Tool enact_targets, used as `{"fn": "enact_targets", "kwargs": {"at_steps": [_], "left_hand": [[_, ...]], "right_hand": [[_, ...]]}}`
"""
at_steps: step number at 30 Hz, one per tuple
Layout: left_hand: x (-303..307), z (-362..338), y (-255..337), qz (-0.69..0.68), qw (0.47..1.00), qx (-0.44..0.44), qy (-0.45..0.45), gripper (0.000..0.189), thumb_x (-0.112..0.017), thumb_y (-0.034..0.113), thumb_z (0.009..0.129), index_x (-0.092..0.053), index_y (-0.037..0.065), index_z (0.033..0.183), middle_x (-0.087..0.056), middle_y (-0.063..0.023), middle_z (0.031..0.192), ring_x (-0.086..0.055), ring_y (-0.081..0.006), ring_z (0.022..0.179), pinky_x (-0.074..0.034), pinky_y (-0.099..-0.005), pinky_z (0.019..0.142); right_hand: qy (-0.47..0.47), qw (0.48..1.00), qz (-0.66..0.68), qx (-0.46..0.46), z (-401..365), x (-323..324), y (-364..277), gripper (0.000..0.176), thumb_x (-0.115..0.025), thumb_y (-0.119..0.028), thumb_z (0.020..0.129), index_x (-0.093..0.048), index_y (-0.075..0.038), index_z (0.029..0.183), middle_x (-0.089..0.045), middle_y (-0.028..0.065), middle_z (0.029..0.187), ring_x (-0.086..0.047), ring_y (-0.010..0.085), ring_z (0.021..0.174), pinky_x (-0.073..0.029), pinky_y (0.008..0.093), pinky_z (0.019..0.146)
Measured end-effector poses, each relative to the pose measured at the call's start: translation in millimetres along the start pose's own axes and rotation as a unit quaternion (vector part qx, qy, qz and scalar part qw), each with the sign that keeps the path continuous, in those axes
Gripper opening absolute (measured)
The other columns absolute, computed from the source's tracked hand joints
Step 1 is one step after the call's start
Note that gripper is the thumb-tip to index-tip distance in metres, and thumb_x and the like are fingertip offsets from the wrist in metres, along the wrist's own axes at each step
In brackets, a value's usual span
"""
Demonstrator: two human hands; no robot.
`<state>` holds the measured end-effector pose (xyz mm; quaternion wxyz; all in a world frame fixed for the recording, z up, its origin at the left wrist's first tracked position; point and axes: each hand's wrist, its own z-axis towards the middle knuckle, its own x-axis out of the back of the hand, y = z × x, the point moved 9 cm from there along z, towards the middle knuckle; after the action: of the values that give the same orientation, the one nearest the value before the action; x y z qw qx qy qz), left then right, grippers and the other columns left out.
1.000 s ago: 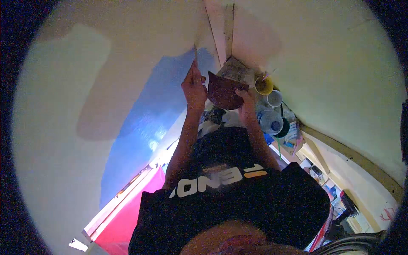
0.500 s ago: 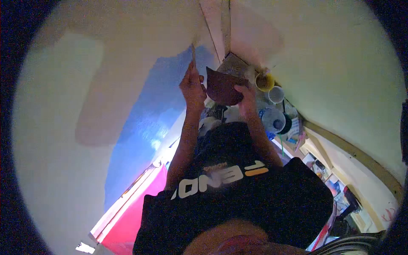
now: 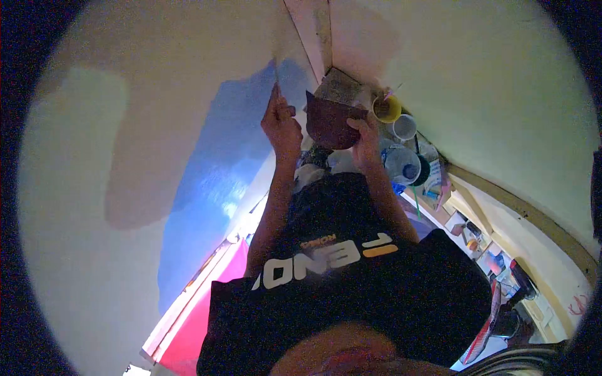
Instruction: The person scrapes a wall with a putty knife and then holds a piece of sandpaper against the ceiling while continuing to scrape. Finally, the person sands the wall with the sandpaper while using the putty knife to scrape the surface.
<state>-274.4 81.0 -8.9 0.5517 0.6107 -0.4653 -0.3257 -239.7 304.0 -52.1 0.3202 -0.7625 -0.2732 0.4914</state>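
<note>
My left hand [image 3: 282,128] is closed round a thin brush-like tool [image 3: 276,74], seen nearly edge-on. Its tip meets the wall at the top of a blue painted patch [image 3: 207,150] with an uneven edge. Close by on the right, my right hand [image 3: 366,141] grips a dark maroon piece [image 3: 332,125] by its right side, thumb over the near face. That piece has a rounded lower edge and a pointed upper left corner; its inner side is hidden.
A wooden corner post [image 3: 323,37] rises where two walls meet. Below the right wall stand a yellow bucket [image 3: 387,109], a white tub [image 3: 404,127] and a clear container [image 3: 401,164]. A pink-red panel [image 3: 204,313] lies lower left, and cluttered shelves [image 3: 495,263] lower right.
My left hand and its tool have shifted slightly left and up along the wall. The maroon piece has risen a little in my right hand. The view has turned slightly.
</note>
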Motion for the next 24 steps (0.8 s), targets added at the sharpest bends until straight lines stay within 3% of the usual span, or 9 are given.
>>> {"fn": "enact_targets", "kwargs": {"at_steps": [6, 8, 10, 13, 15, 18, 20, 21, 24], "left_hand": [[-7.8, 4.6, -7.1, -0.021, 0.998, 0.055, -0.011, 0.037, -0.052, 0.03, 0.095, -0.057, 0.008, 0.125, -0.052, 0.0003, 0.064, -0.04, -0.0044, 0.038, -0.03, -0.0228, 0.033], [-8.1, -0.5, 17.4, 0.006, 0.998, -0.059, -0.023, 0.036, -0.051, 0.028, 0.095, -0.058, 0.008, 0.125, -0.052, 0.0008, 0.064, -0.038, -0.0045, 0.039, -0.03, -0.0233, 0.033], [2.2, -4.7, 10.6, -0.03, 0.999, 0.023, -0.016, 0.036, -0.051, 0.027, 0.095, -0.058, 0.009, 0.125, -0.053, 0.0008, 0.064, -0.036, -0.0046, 0.039, -0.03, -0.0229, 0.034], [-7.8, 20.7, -18.2, 0.02, 1.0, -0.003, -0.015, 0.035, -0.051, 0.026, 0.095, -0.058, 0.01, 0.126, -0.053, 0.001, 0.065, -0.036, -0.0052, 0.043, -0.031, -0.0238, 0.037], [-9.1, 15.1, 4.0, 0.087, 0.99, -0.106, -0.019, 0.035, -0.052, 0.025, 0.095, -0.058, 0.011, 0.126, -0.053, 0.0009, 0.065, -0.037, -0.0059, 0.046, -0.033, -0.0244, 0.04], [-11.9, 9.9, 23.5, 0.067, 0.989, -0.131, -0.025, 0.035, -0.052, 0.02, 0.094, -0.056, 0.007, 0.127, -0.051, 0.0016, 0.065, -0.041, -0.0072, 0.054, -0.036, -0.0259, 0.047], [-16.3, 4.5, 29.5, 0.116, 0.968, -0.221, 0.011, 0.036, -0.051, 0.019, 0.095, -0.056, 0.003, 0.126, -0.051, 0.0017, 0.066, -0.043, -0.007, 0.056, -0.037, -0.0251, 0.048], [-16.0, 8.5, -7.1, 0.002, 1.0, -0.009, 0.009, 0.037, -0.05, 0.019, 0.096, -0.054, -0.001, 0.127, -0.051, 0.0014, 0.068, -0.045, -0.0077, 0.059, -0.04, -0.0251, 0.051], [0.0, -0.5, 3.0, -0.001, 1.0, -0.011, 0.012, 0.037, -0.049, 0.018, 0.096, -0.053, -0.002, 0.127, -0.051, 0.0006, 0.069, -0.047, -0.0092, 0.06, -0.041, -0.0257, 0.055]], "right_hand": [[-0.012, 0.996, -0.006, -0.09, -17.3, -19.8, -4.6, 0.045, -0.063, -0.015, 0.071, -0.054, 0.001, 0.112, -0.062, 0.0113, 0.105, -0.059, 0.0248, 0.099, -0.045, 0.0371, 0.092], [-0.038, 0.998, -0.009, -0.058, -10.4, -8.7, 7.5, 0.044, -0.062, -0.015, 0.072, -0.055, 0.001, 0.112, -0.062, 0.0115, 0.105, -0.059, 0.0245, 0.1, -0.045, 0.0368, 0.091], [-0.067, 0.997, -0.012, -0.037, 1.3, -10.1, 6.7, 0.043, -0.061, -0.014, 0.072, -0.055, 0.001, 0.113, -0.062, 0.0115, 0.105, -0.059, 0.0243, 0.1, -0.046, 0.0366, 0.09], [-0.071, 0.996, -0.012, -0.055, -5.7, -11.8, 15.7, 0.045, -0.06, -0.013, 0.072, -0.054, 0.001, 0.114, -0.062, 0.0112, 0.103, -0.059, 0.0242, 0.097, -0.047, 0.0365, 0.089], [-0.037, 0.998, -0.009, -0.059, -2.6, -3.2, 20.1, 0.045, -0.061, -0.013, 0.072, -0.054, 0.001, 0.114, -0.062, 0.011, 0.102, -0.06, 0.0242, 0.095, -0.047, 0.0365, 0.088], [-0.03, 0.999, -0.037, -0.018, -8.3, -6.5, -0.9, 0.044, -0.062, -0.013, 0.071, -0.053, 0.0, 0.112, -0.061, 0.0107, 0.104, -0.059, 0.0239, 0.095, -0.047, 0.0369, 0.088], [-0.044, 0.998, -0.03, -0.026, -4.3, -1.7, 0.1, 0.043, -0.062, -0.013, 0.071, -0.053, -0.001, 0.112, -0.06, 0.0107, 0.105, -0.059, 0.0237, 0.096, -0.047, 0.0366, 0.087], [-0.053, 0.998, -0.027, -0.032, -4.0, -1.8, 2.6, 0.043, -0.062, -0.013, 0.072, -0.053, -0.001, 0.112, -0.06, 0.0108, 0.106, -0.058, 0.0236, 0.097, -0.047, 0.0365, 0.087], [-0.065, 0.997, -0.025, -0.017, -11.2, -16.5, -9.5, 0.044, -0.063, -0.013, 0.071, -0.053, -0.001, 0.112, -0.061, 0.0108, 0.105, -0.059, 0.0239, 0.096, -0.047, 0.0365, 0.087]]}}
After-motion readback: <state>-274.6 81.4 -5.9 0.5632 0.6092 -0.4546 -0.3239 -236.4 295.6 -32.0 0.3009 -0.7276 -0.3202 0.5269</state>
